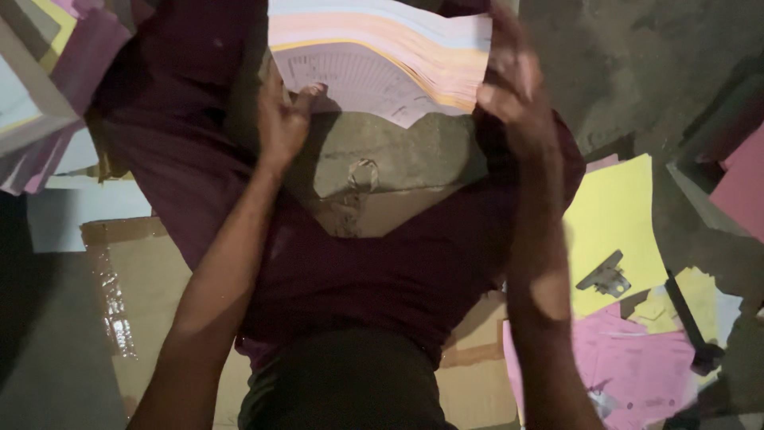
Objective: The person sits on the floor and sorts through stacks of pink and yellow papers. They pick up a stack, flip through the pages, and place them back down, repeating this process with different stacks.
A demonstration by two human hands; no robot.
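A: While you sit cross-legged on the flattened cardboard [143,279], the biggest thing in your reach is the stack of paper sheets [382,56], held up in front of you over your lap, above the grey floor [382,155] between your knees. It looks thick, with white, pink and yellow layers, so I judge it fairly heavy for paper and floppy at the free edge, which curves down in the middle

B: And where do your hands sit on it?

A: Your right hand [513,99] is closed around the right edge of the stack, fingers wrapped over the side, though it is blurred. Your left hand [282,119] is at the lower left corner, fingers curled against the printed bottom sheet; I cannot tell whether it truly pinches or only steadies

B: How will it handle?

A: Loose sheets probably slide on one another, so the stack likely fans or spills if you grip only one side. Taking it at both side edges, with support under the sagging middle, seems safest. The paper creases easily

B: Anything smaller nearby?

A: To your right lie a yellow sheet [613,215] and pink sheets [637,366], with a metal binder clip [606,276] resting on the yellow one, well apart from your hands
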